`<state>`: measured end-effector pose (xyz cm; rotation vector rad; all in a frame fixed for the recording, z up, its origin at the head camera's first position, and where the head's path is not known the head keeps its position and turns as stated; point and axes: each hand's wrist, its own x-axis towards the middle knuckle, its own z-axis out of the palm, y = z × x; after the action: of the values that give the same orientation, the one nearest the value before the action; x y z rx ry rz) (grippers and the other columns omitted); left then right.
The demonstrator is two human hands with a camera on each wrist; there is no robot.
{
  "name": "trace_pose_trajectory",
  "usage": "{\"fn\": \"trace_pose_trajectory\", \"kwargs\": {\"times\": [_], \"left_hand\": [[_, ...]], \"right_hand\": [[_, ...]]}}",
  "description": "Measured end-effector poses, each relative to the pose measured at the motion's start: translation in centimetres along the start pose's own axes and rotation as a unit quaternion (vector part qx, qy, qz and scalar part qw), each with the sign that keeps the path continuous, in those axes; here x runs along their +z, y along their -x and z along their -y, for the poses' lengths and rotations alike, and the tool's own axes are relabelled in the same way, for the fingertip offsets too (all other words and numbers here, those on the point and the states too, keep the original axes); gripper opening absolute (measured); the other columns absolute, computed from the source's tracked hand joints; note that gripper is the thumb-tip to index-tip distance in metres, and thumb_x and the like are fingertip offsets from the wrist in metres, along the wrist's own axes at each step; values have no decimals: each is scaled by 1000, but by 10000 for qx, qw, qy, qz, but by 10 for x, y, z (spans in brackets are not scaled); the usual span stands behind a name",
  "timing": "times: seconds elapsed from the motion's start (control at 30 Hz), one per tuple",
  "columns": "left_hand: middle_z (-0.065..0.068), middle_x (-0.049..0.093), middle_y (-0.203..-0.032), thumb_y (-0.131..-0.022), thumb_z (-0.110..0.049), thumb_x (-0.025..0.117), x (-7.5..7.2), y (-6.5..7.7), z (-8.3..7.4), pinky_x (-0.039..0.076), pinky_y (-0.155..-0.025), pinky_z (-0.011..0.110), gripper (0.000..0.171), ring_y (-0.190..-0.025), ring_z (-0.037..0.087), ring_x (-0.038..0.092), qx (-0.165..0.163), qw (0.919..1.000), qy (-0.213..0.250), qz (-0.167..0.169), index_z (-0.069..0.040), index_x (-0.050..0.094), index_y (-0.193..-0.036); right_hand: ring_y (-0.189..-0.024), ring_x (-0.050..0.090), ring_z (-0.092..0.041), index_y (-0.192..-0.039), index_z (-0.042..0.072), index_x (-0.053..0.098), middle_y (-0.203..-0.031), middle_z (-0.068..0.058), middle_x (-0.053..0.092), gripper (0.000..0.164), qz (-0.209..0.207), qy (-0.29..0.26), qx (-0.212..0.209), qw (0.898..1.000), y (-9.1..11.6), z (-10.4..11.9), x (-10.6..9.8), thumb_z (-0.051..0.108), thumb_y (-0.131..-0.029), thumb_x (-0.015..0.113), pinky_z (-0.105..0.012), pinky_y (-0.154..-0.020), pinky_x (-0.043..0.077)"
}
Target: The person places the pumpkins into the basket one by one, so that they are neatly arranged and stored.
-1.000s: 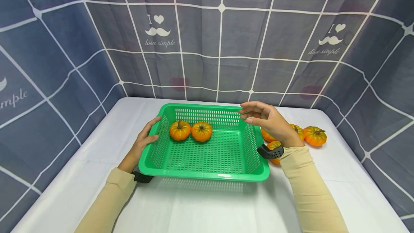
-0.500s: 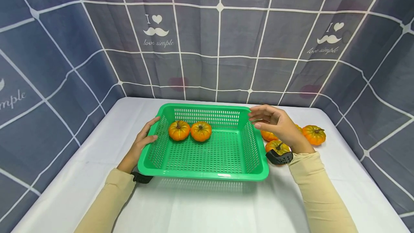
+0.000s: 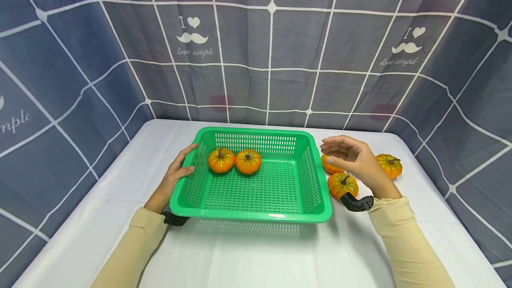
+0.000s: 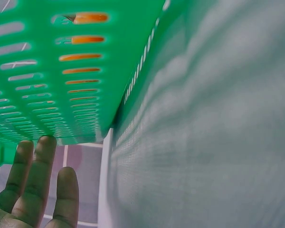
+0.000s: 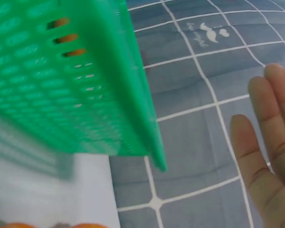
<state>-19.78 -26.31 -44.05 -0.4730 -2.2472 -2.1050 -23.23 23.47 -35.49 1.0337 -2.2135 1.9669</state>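
Observation:
A green slotted plastic basket (image 3: pixel 256 216) stands on the white table with two small orange pumpkins, one at left (image 3: pixel 221 161) and one beside it (image 3: pixel 248 162), near its back left. My left hand (image 3: pixel 176 174) rests at the basket's left rim; in the left wrist view its straight fingers (image 4: pixel 45 161) reach the outer slotted wall. Beyond the right rim, my right hand (image 3: pixel 354 159) hovers with relaxed fingers and holds nothing. Under and around it lie a front pumpkin (image 3: pixel 342 185), a partly covered one (image 3: pixel 331 164) and another farther right (image 3: pixel 389 166).
A grey checked curtain (image 3: pixel 248 43) with white lines hangs behind the table (image 3: pixel 256 261) and along both sides. Each wrist wears a black strap, such as the right strap (image 3: pixel 358 202).
My right hand has moved right and slightly down, from over the basket's back right corner to above the loose pumpkins outside. My left hand and the basket have stayed in place.

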Motion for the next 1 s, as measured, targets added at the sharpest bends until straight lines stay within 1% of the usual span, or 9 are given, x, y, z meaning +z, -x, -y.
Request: {"fn": "trace_pose_trajectory", "kwargs": {"times": [0.07,0.2,0.33,0.47,0.57,0.7,0.8,0.87,1.0], "left_hand": [[28,20,-173,-105,-6,43,0,0,0,56,-91,24,69,-122,14,57,-2,10000,-3,-1,-1,22,-171],[29,21,-172,-105,-6,43,-1,0,1,57,-90,24,69,-121,14,58,4,10000,-10,-2,-1,21,-171],[28,21,-172,-105,-6,43,-2,0,0,56,-91,24,70,-122,14,58,-7,10000,-42,-13,-1,21,-171],[28,21,-173,-105,-7,42,-1,0,0,57,-92,24,70,-123,13,58,-22,10000,-40,-7,-2,21,-171],[28,22,-172,-105,-7,42,0,0,-1,57,-91,24,70,-123,13,58,-35,10000,-49,0,-2,21,-171],[28,23,-172,-106,-8,42,0,0,-1,57,-91,25,69,-124,14,58,-57,10000,-57,-15,-2,21,-171],[27,24,-172,-106,-7,42,0,0,-1,57,-91,25,69,-124,14,58,-68,10000,-45,-29,-2,21,-171],[27,24,-172,-106,-8,42,0,1,-2,57,-92,25,69,-124,14,58,-79,9999,-58,-24,-3,21,-172],[26,22,-173,-106,-9,42,0,0,-2,55,-94,24,70,-127,14,56,-74,9999,-147,-9,-4,21,-172]], "right_hand": [[-110,73,-12,-130,4,73,-123,1,76,44,-56,-10,-90,9999,3,-3,-1,-20,-95,65,-23,-95,58],[-109,73,-11,-129,3,74,-121,-1,77,47,-157,-22,-321,9994,7,-10,-3,-25,-92,64,-22,-94,58],[-108,73,-11,-128,2,75,-119,-2,77,48,-215,94,-419,9988,13,-16,-6,-26,-91,64,-22,-95,57],[-107,72,-11,-125,-10,70,-118,-1,77,40,-321,273,-415,9982,20,-21,-8,-26,-90,66,-21,-96,56],[-108,72,-11,-124,-19,65,-118,0,77,38,-447,320,-448,9975,25,-24,-8,-28,-87,66,-20,-96,56],[-111,71,-9,-124,-21,63,-117,0,78,40,-622,384,-491,9961,33,-30,-11,-30,-85,67,-19,-99,54],[-112,70,-8,-126,-20,64,-119,-4,77,43,-721,534,-480,9948,40,-36,-13,-30,-84,67,-17,-99,53],[-114,69,-7,-127,-19,64,-121,-3,76,45,-767,744,-445,9933,44,-39,-15,-30,-84,69,-15,-99,52],[-117,67,-4,-129,-17,64,-125,9,74,48,-811,1280,-345,9879,52,-44,-17,-28,-83,72,-13,-101,50]]}}
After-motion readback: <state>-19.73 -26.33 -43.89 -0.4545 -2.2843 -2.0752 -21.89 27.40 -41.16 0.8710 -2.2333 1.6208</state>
